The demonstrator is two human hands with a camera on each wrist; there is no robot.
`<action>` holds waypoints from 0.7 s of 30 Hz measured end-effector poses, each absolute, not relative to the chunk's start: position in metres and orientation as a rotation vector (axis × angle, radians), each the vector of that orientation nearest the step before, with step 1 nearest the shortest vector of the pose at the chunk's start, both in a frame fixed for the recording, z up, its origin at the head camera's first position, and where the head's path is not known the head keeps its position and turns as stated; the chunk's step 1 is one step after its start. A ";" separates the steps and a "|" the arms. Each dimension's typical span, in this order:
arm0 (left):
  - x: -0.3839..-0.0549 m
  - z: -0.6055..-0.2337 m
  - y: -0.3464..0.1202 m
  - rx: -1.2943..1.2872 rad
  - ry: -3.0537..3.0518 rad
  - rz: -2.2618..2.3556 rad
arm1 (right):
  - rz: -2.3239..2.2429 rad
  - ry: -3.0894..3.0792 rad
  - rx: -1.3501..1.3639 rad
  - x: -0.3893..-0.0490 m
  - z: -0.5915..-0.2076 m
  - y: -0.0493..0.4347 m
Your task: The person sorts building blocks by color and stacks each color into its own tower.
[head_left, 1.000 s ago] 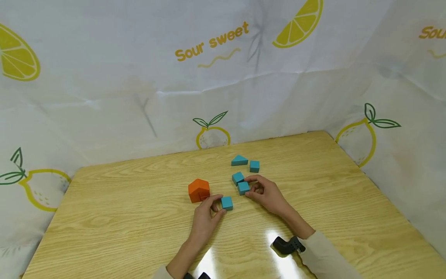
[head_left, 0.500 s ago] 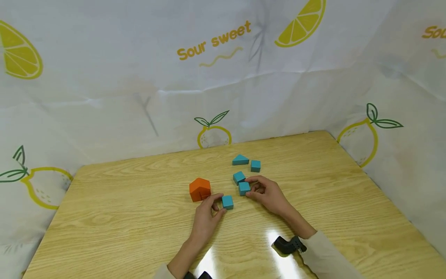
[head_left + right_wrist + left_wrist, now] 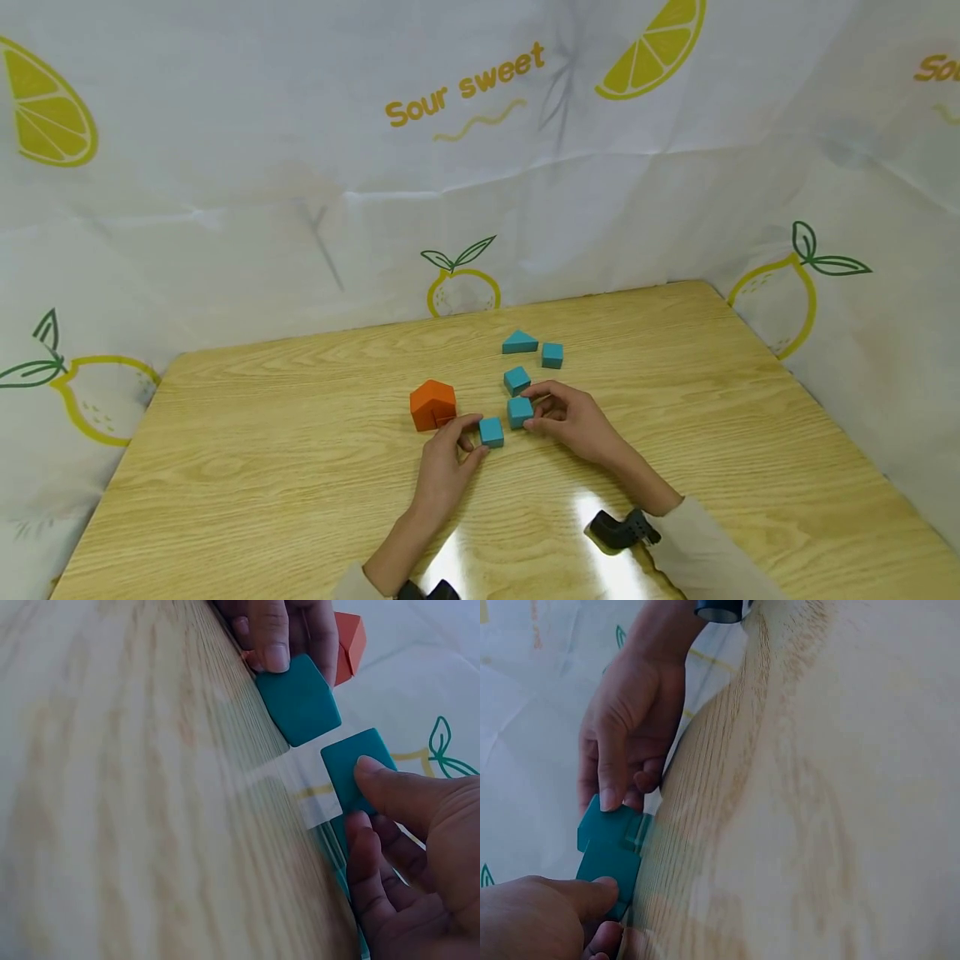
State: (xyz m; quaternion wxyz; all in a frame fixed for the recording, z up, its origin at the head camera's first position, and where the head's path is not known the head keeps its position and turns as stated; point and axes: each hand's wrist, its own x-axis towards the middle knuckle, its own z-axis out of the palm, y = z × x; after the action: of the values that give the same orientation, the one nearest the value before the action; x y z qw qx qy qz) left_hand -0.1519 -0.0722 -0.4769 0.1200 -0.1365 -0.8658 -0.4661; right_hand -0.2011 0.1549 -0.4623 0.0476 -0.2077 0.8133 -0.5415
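On the desk (image 3: 262, 467), the left hand (image 3: 437, 477) pinches a blue cube (image 3: 491, 432), the right hand (image 3: 583, 427) a second cube (image 3: 519, 412), near but unjoined; a third cube (image 3: 517, 380), fourth cube (image 3: 552, 356) and triangular block (image 3: 520, 343) lie unheld.

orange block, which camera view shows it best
The head view: most of the orange block shows there. The right wrist view shows only part, behind the left hand; the left wrist view shows none.

Left hand (image 3: 441, 471), right hand (image 3: 579, 425), both hands pinching, fingers (image 3: 551, 388) curled, forearms (image 3: 648, 485) angled inward
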 end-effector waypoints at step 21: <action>-0.153 -0.478 -0.073 -0.411 -2.508 -1.375 | -1.627 2.434 -0.782 -0.198 -0.468 0.149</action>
State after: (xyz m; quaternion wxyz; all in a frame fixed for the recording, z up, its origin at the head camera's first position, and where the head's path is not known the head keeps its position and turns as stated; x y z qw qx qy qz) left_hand -0.1525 -0.0728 -0.4777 0.1258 -0.1412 -0.8611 -0.4720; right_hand -0.1983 0.1494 -0.4682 0.0558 -0.2576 0.8019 -0.5361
